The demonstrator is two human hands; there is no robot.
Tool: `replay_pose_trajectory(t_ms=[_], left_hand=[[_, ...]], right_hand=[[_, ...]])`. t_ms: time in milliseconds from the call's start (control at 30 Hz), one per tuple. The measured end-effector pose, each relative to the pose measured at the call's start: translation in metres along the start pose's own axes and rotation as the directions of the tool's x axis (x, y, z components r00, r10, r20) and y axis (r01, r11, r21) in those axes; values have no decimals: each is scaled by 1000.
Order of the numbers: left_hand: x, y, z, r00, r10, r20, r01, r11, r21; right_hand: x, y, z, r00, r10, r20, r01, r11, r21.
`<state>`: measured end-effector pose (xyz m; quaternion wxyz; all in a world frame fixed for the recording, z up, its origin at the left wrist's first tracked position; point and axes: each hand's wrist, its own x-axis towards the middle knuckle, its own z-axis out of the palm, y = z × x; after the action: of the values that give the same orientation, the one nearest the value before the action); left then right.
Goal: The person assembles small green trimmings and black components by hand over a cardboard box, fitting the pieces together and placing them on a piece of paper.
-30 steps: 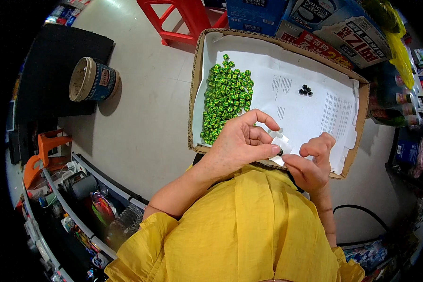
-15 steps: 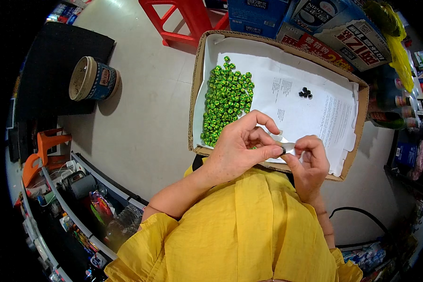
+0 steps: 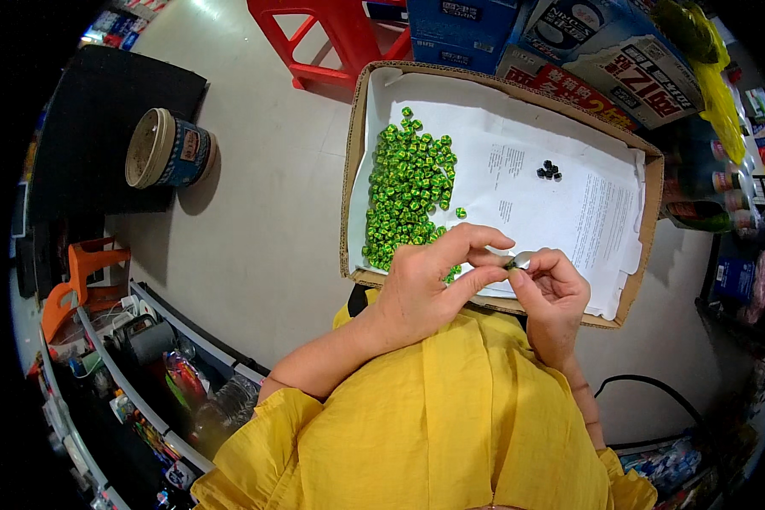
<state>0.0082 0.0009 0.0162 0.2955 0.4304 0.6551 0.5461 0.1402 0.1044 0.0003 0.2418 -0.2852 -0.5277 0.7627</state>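
Above the near edge of a shallow cardboard tray (image 3: 654, 204), my two hands meet at the fingertips. My left hand (image 3: 429, 280) pinches a small dark green piece (image 3: 510, 264) between thumb and forefinger. In my right hand (image 3: 556, 297), a small shiny whitish piece (image 3: 523, 258) is pinched against it; what kind it is I cannot make out. A heap of small green dice-like cubes (image 3: 408, 183) fills the tray's left side, partly hidden by my left hand. One loose green cube (image 3: 461, 212) lies beside the heap. Several black cubes (image 3: 550, 170) sit together farther right.
Printed white paper (image 3: 501, 110) lines the tray. Beyond it stand a red stool (image 3: 323, 42) and blue boxes (image 3: 461, 34), with a yellow plastic bag (image 3: 724, 102) to the right. A bucket (image 3: 172, 149) is at left. Shelving (image 3: 157, 416) runs along the lower left.
My left fingertips have closed in nearer my right hand's. The whitish piece shows smaller and more gathered between them. A loose green cube beside the heap is now visible.
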Motion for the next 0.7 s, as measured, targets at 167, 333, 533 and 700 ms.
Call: replay_pose_trajectory(t_ms=[167,333,533,700], left_hand=[[0,-4,4,999,-22,-33,18,992,-126],[0,-6,5,987,-131,-91,82,907,-413],[-4,-8,13,972,-53,-227,2,976,-218],[-4,-10,10,909,368,-193,-322,918,232]], right_hand=[[0,1,0,999,-39,5,39,997,-69],[1,-8,5,991,132,9,-132,991,29],[0,0,7,1000,-15,-16,14,998,-63],[-1,-3,8,999,48,-17,-48,999,-11]])
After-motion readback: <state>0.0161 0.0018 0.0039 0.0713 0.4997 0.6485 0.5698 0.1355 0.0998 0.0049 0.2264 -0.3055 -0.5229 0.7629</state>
